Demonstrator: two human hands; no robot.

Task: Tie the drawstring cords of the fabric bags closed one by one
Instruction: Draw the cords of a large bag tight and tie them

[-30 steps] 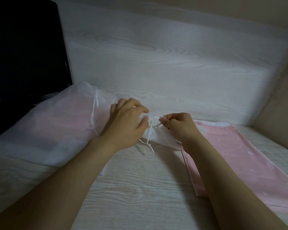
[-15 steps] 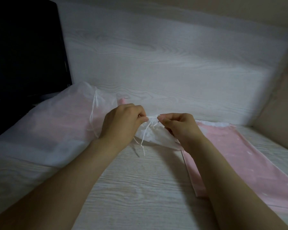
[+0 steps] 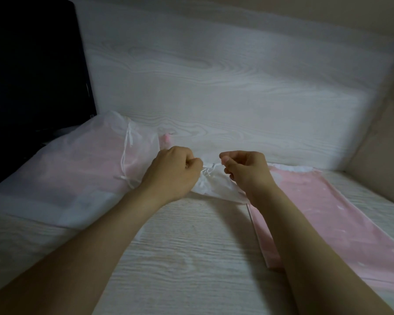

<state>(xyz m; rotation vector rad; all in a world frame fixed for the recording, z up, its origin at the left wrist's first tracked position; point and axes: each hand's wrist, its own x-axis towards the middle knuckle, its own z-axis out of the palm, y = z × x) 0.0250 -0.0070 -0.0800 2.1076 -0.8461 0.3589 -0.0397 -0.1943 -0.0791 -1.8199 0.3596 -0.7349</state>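
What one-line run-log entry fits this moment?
left hand: pinches drawstring cord | right hand: pinches drawstring cord | white fabric bag: between hands, on wooden table

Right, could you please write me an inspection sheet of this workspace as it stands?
Surface: pale wood-grain table.
Job's things: small white bag in the middle, its cord stretched between the hands; large sheer bag on the left, cords apparently knotted.
Clutter: pink fabric lying flat on the right.
Hands: left hand and right hand each pinch the cord.
Cables: nothing seen.
Surroundings: black monitor at the left; wood-grain back panel behind.
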